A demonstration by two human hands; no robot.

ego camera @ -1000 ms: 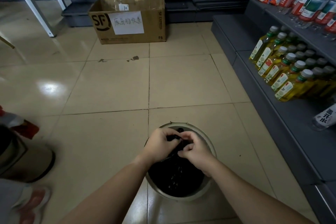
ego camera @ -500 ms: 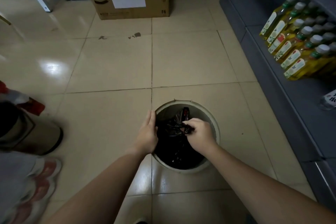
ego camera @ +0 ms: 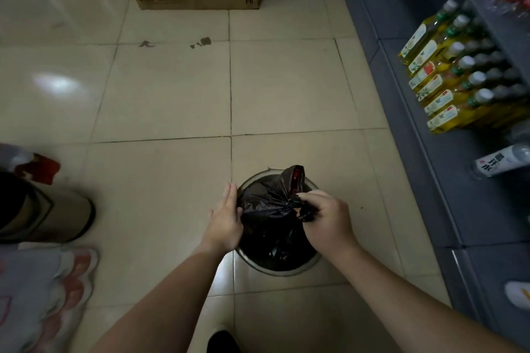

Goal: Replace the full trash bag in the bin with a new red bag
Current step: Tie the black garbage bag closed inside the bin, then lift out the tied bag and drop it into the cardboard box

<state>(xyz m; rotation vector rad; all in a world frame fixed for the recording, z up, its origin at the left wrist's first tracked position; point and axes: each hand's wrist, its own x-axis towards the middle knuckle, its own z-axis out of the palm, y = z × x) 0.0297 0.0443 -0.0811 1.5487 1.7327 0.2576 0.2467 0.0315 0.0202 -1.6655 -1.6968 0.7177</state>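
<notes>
Both hands are engaged: the bag's [ego camera: 269, 218] knot is pinched by the right hand [ego camera: 327, 221]; the bin [ego camera: 286, 268] should be steadied at nine o'clock by the flat-fingered left hand [ego camera: 226, 221] while lifted straight.

The trash bag [ego camera: 269, 218] is dark, glossy plastic, crumpled and bulging, sitting inside the bin [ego camera: 286, 268] and rising above the rim at 12 o'clock. Its mouth is gathered and twisted into a tight neck toward 3 o'clock, where it is pinched shut; a loose flap stands upright at 12 o'clock, showing a reddish patch through the film. The bag fills nearly the whole opening. The bin is round, with a pale grey rim, standing upright on the tiled floor, its rim visible as an arc at 6 o'clock and a thinner one at 12 o'clock.
</notes>
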